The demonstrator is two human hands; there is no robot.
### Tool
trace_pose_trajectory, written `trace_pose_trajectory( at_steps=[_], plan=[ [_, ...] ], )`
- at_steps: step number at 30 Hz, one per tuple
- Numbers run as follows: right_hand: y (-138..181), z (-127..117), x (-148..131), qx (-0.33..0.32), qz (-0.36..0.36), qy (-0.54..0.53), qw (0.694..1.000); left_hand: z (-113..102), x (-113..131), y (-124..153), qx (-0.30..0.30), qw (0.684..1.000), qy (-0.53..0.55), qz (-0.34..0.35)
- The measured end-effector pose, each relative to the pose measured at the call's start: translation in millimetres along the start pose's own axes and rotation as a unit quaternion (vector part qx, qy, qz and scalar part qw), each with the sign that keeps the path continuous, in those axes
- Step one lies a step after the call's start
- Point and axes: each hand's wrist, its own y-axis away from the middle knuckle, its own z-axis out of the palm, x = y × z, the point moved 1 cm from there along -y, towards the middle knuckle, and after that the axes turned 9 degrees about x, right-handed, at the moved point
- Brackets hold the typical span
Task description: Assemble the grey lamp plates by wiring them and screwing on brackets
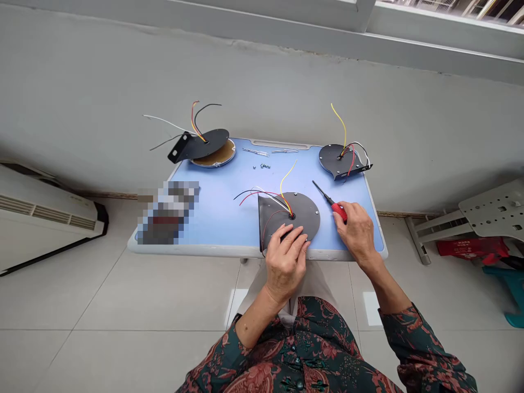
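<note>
A black round metal plate with a bent-up bracket edge [305, 210] lies near the front edge of the blue table [221, 213]. Yellow, red, white and black wires rise from a hole in its middle. My left hand [285, 256] rests on the plate's near part, its fingers stretched out and slightly spread. To the right, my right hand [358, 229] is closed around the red handle of a screwdriver [339, 211]. The screwdriver's dark shaft points up and left, its tip apart from the plate. Screws [317, 213] show along the plate's rim.
At the back left, another black plate [208, 143] sits tilted over a tan disc [216, 156]. A third wired plate [338, 158] lies back right. Several small screws [264, 166] and thin clear-and-metal pieces [284, 151] lie mid-back. A blurred-out object [167, 213] is at left.
</note>
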Motion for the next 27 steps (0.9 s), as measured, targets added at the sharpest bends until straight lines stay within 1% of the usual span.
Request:
trace_pose_trajectory(
  at_steps=[1,3,5,7,9,10,11,13,16,18,22,27],
  plan=[
    [2.2,-4.9,0.6,0.023,0.02,-0.029,0.999,-0.4,-0.1,-0.3,0.001,1.0,0.003,-0.004],
    [8.8,-25.4,3.3,0.075,0.083,-0.109,0.988,-1.2,-0.1,-0.7,0.002,1.0,0.008,-0.012],
    [16.7,-54.7,7.8,0.107,0.159,-0.203,0.96,-1.6,0.1,-0.9,0.0,1.0,0.012,-0.018],
    [23.5,-84.4,12.3,0.12,0.211,-0.316,0.917,-1.7,0.7,-1.1,-0.002,1.0,0.016,-0.023],
    [28.2,-106.8,15.2,0.11,0.236,-0.405,0.876,-1.4,1.5,-1.2,-0.003,0.999,0.018,-0.029],
    [29.9,-114.0,15.9,0.102,0.242,-0.429,0.864,-1.2,1.9,-1.3,-0.002,0.999,0.018,-0.032],
    [31.2,-118.4,16.0,0.092,0.245,-0.437,0.861,-0.9,2.4,-1.3,0.0,0.999,0.017,-0.034],
    [33.5,-120.5,15.2,0.081,0.242,-0.422,0.87,-0.1,3.4,-1.4,0.003,0.999,0.016,-0.04],
    [37.3,-113.8,11.8,0.062,0.223,-0.365,0.902,0.7,4.4,-1.5,0.004,0.999,0.013,-0.048],
    [39.5,-108.3,8.4,0.042,0.211,-0.337,0.917,0.5,4.8,-1.8,0.004,0.999,0.015,-0.052],
    [39.7,-101.5,0.1,0.01,0.192,-0.331,0.924,-1.2,5.1,-2.9,-0.005,0.997,0.023,-0.067],
    [33.0,-98.2,-8.1,-0.015,0.185,-0.305,0.934,-2.0,5.0,-3.0,-0.011,0.997,0.026,-0.078]
  ],
)
